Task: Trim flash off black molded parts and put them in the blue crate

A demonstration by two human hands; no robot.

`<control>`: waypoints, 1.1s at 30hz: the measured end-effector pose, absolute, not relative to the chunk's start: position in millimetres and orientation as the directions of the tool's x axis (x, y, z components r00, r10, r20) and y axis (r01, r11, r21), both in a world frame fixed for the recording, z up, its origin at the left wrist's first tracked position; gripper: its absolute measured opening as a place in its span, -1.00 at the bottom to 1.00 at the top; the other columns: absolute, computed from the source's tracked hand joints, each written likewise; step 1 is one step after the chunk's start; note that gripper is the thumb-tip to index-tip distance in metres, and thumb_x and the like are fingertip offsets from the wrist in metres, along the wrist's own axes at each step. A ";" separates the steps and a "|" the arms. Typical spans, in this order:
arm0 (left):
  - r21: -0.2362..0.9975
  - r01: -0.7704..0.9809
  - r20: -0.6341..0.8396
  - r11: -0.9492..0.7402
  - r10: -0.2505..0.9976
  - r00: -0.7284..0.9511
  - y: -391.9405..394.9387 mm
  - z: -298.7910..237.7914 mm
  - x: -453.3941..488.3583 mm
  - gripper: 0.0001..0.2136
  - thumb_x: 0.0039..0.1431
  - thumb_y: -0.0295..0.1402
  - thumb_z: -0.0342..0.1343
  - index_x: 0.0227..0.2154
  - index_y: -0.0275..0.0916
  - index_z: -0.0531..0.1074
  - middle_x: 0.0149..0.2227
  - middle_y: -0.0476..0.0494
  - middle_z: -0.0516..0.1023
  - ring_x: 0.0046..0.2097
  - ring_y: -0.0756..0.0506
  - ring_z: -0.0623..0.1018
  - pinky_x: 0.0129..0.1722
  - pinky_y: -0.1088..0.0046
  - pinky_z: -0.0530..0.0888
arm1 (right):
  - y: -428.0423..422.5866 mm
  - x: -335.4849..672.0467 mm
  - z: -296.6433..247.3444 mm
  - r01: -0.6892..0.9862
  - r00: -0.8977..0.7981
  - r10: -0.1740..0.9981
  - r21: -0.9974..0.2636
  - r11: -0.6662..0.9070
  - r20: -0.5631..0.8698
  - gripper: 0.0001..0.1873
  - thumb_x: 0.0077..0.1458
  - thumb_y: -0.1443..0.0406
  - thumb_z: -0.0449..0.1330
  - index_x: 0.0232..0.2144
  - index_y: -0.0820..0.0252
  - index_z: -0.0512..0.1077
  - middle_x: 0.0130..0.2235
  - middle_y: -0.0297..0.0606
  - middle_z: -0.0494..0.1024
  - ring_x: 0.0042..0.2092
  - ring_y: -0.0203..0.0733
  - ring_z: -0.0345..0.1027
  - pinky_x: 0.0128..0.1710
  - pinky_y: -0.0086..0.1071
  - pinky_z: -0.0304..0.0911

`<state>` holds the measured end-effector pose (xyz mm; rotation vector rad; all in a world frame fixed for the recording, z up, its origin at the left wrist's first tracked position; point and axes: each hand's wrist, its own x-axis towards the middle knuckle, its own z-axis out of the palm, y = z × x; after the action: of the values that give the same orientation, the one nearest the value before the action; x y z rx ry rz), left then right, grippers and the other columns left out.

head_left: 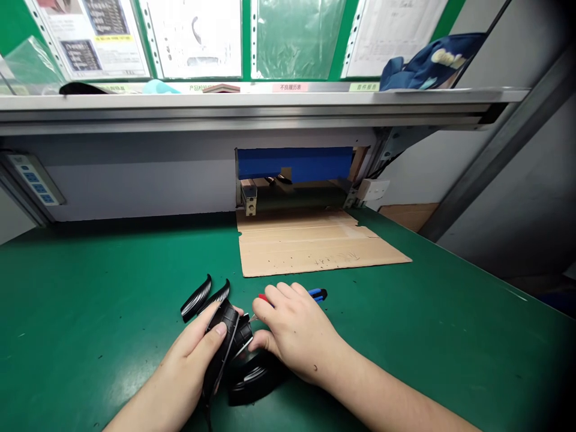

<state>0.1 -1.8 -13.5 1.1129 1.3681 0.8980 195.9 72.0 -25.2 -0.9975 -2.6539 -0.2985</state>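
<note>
My left hand (193,348) is wrapped round black curved plastic pieces (224,330), its thumb pressed on the nearer one. My right hand (292,330) is closed beside their right end, thumb and forefinger close to the edge. A thin pointed tip shows at its fingertips; what it belongs to is hidden. Behind the knuckles a red end and a blue-and-black end (318,294) of a tool or tools stick out. I cannot tell whether the hand holds them. Below the hands lies a larger glossy black curved piece (256,379), partly covered.
Two small black curved pieces (197,298) lie on the green table (112,288), left of the hands. A cardboard sheet (310,246) runs from an opening with a blue flap (294,163). A power strip (36,179) is at left; a metal-edged shelf (270,111) spans above.
</note>
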 end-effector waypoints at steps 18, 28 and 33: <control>0.864 0.503 -0.040 0.024 0.999 0.021 -8.4 -13.6 7.5 -0.48 0.24 0.03 -0.18 0.16 -0.10 0.28 0.18 -0.11 0.36 0.22 -0.30 0.26 0.11 0.21 0.28 | 76.3 199.8 -23.3 0.556 -0.800 0.564 -0.102 0.825 0.203 -0.64 0.30 0.07 0.10 -0.44 0.18 0.27 -0.42 -0.35 0.40 -0.38 -0.21 0.19 -0.39 -0.35 -0.06; 0.878 0.479 0.007 -0.009 1.000 0.007 -4.6 -13.8 5.9 -0.59 0.30 -0.11 -0.14 0.10 -0.12 0.34 0.12 -0.08 0.42 0.19 -0.22 0.29 0.10 0.34 0.26 | 87.8 214.2 -10.6 0.372 -0.646 0.646 -0.571 0.732 0.407 -0.47 0.33 -0.09 -0.09 -0.35 0.22 0.34 -0.40 -0.30 0.35 -0.39 -0.25 0.17 -0.38 -0.41 0.09; 0.872 0.485 0.051 -0.069 0.997 0.051 2.8 -17.3 4.3 -0.65 0.31 -0.16 -0.11 0.08 -0.09 0.32 0.12 -0.08 0.41 0.12 -0.19 0.37 -0.02 0.40 0.35 | 74.8 208.2 -12.1 0.397 -0.636 0.481 -0.278 0.875 0.604 -0.70 0.34 0.07 0.02 -0.16 0.15 0.38 -0.20 -0.19 0.40 -0.30 -0.19 0.24 -0.30 -0.35 0.09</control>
<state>4.3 2.8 -17.3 1.6405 1.5126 0.9432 208.2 74.8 -12.1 -0.6298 -2.3365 0.1548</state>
